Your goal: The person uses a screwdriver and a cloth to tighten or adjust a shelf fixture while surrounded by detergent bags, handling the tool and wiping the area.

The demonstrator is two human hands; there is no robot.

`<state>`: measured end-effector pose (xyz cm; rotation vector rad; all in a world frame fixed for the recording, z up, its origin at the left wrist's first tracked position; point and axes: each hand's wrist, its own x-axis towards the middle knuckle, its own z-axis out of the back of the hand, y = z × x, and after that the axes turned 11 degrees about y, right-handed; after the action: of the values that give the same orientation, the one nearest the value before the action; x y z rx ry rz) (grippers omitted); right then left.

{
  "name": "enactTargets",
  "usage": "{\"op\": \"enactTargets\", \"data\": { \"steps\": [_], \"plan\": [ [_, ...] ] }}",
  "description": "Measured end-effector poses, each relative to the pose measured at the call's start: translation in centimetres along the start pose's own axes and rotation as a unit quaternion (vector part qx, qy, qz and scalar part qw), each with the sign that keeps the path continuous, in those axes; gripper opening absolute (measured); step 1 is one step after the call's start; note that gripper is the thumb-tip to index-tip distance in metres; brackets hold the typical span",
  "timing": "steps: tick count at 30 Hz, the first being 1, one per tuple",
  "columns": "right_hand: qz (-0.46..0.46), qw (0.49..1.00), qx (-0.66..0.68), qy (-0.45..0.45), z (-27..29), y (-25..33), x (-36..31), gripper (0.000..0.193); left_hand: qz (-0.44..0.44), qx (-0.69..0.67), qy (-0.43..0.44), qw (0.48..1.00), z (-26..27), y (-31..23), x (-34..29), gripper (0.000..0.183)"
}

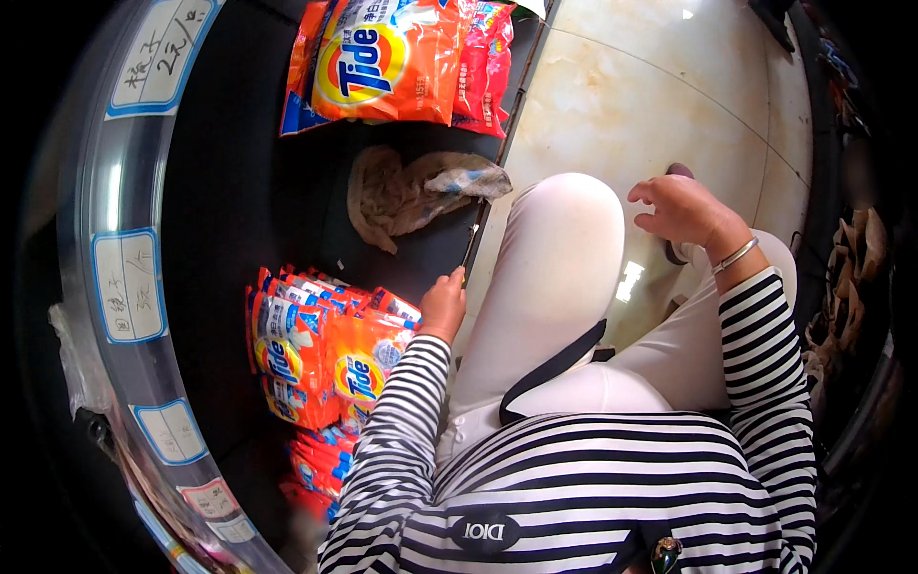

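My left hand (444, 304) is closed at the front edge of the black shelf (316, 210). From its fingers a thin, dark, rod-like tool (469, 247) sticks out along that edge, with a pale tip; its exact kind is unclear. Just beyond lies a crumpled, dirty beige cloth (397, 196). My right hand (687, 210) hovers beside my knees, fingers apart and a little curled, with nothing visible in it. A silver bangle (734, 256) circles that wrist.
Large orange detergent bags (411, 72) and a pink bag (485, 72) stand at the shelf's far end. Several small orange packets (368, 349) are stacked left of my left forearm. A clear label strip (120, 191) curves along the left. Glossy tiles (650, 86) cover the floor.
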<state>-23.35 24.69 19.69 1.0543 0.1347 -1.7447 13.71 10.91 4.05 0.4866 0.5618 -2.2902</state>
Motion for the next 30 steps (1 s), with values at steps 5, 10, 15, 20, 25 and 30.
{"op": "enactTargets", "data": {
  "steps": [5, 10, 15, 20, 25, 30],
  "plan": [
    [0.004, 1.0, -0.006, -0.019, -0.1, 0.3, 0.1, 0.032, -0.009, 0.005, -0.022, 1.0, 0.4, -2.0, 4.7, 0.029],
    [0.01, 1.0, -0.004, -0.01, -0.1, 0.4, 0.4, 0.031, -0.034, 0.021, -0.053, 0.998, 1.1, -2.5, 8.6, 0.029],
    [0.005, 1.0, -0.011, 0.023, 0.2, 0.1, 0.5, 0.036, -0.025, 0.013, -0.033, 0.999, 0.7, -1.5, 6.4, 0.037],
    [0.016, 1.0, -0.012, 0.017, 0.6, 0.4, -0.3, 0.034, -0.029, 0.025, -0.012, 0.999, 0.5, -1.2, 5.2, 0.039],
    [0.02, 0.998, -0.048, 0.037, 1.0, 1.2, 0.1, 0.034, -0.05, 0.069, -0.038, 0.996, 3.4, -4.6, 11.2, 0.028],
    [0.028, 0.998, -0.043, 0.044, 1.2, 1.1, 0.3, 0.035, -0.056, 0.087, -0.054, 0.993, 4.8, -6.6, 17.1, 0.019]
  ]
}}
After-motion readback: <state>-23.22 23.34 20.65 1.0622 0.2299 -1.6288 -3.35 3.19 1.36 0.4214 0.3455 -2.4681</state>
